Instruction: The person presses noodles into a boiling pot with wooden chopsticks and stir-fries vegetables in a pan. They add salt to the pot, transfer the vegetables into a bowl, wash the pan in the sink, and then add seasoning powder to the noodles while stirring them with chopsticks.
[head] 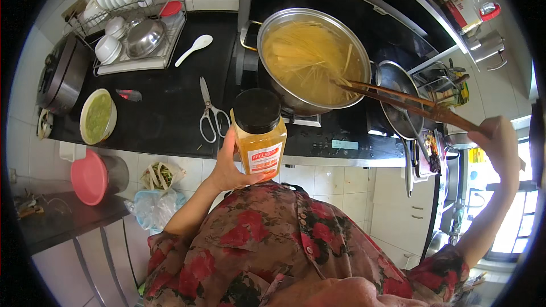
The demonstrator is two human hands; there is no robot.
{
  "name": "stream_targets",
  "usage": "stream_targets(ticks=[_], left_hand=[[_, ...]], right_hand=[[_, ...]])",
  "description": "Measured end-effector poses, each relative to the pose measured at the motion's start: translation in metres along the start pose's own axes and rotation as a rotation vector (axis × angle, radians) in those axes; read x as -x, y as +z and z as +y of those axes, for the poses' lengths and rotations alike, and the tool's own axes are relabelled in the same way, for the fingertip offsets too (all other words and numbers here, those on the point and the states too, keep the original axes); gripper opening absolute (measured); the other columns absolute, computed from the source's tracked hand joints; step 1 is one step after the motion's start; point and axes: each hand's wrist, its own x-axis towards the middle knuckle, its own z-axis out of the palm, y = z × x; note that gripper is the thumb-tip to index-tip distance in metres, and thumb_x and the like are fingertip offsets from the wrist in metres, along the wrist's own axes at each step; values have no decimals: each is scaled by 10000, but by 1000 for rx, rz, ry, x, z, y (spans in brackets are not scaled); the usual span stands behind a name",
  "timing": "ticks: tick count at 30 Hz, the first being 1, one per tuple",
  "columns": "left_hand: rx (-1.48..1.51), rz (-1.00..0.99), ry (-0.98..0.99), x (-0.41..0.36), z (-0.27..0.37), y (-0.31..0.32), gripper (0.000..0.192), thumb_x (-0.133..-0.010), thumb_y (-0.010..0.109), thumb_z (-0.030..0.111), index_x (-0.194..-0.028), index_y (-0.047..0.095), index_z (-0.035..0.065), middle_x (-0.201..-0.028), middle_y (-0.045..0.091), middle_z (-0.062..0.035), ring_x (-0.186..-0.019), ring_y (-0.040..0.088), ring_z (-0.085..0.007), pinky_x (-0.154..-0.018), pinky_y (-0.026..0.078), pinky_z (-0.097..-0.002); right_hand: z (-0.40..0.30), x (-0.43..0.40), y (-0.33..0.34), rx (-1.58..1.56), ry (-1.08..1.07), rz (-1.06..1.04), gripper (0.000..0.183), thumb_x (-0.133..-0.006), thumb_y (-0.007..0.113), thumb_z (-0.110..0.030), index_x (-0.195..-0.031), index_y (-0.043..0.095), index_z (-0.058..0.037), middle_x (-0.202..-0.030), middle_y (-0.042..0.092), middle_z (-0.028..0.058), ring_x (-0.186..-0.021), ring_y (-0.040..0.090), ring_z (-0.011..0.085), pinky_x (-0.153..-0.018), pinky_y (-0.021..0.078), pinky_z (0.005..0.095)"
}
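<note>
My left hand point(230, 164) holds a clear jar point(262, 149) of yellow-orange contents, with a black lid and a label bearing writing, in front of the counter edge. My right hand point(497, 136) grips a pair of long wooden chopsticks point(435, 113). Their tips dip into a large steel pot point(260, 57) on the stove, among pale noodles point(307, 47) in yellowish liquid. Steel scissors point(206, 106) lie on the black counter just left of the jar. A white spoon point(195, 49) rests farther back.
Right of the pot sits a pan point(401, 115) with a utensil in it, its handle jutting past the counter edge. At left stand a bowl of green food point(98, 115), a dish rack point(132, 66) and a dark cooker point(64, 76). A pink basin point(89, 177) is lower left.
</note>
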Motion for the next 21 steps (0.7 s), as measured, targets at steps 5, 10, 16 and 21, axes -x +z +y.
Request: stream_targets(ticks=[5,10,16,21], left_hand=[[-24,28,7,7,1,0,1151,-598,862,271,-1464,143,30,-1331,460,-120,-1200,502,-229,-1004,392,-369],[27,42,30,9,0,-1,1167,-587,865,256,-1468,134,29,-1334,459,-124,-1210,493,-226,-997,394,-366],[7,47,-30,12,-2,0,1162,-610,862,244,-1476,115,35,-1346,448,-126,-1222,487,-224,-1006,395,-368],[101,15,-44,2,-3,5,1165,-606,872,249,-1472,122,40,-1351,439,-123,-1227,485,-226,-1013,392,-372]], right_hand=[[-25,-45,10,151,-382,211,197,-639,799,-148,-676,694,14,-569,588,137,-484,557,227,-513,417,340],[-22,-84,34,38,-273,-70,239,-656,814,-211,-696,702,-3,-578,609,129,-508,577,219,-496,424,381],[-13,-65,123,-201,-179,-82,311,-743,777,-301,-791,727,2,-630,652,158,-578,635,269,-574,472,383],[-38,-44,174,-397,-52,-105,345,-774,740,-370,-840,735,-31,-642,651,157,-601,649,268,-615,491,383]])
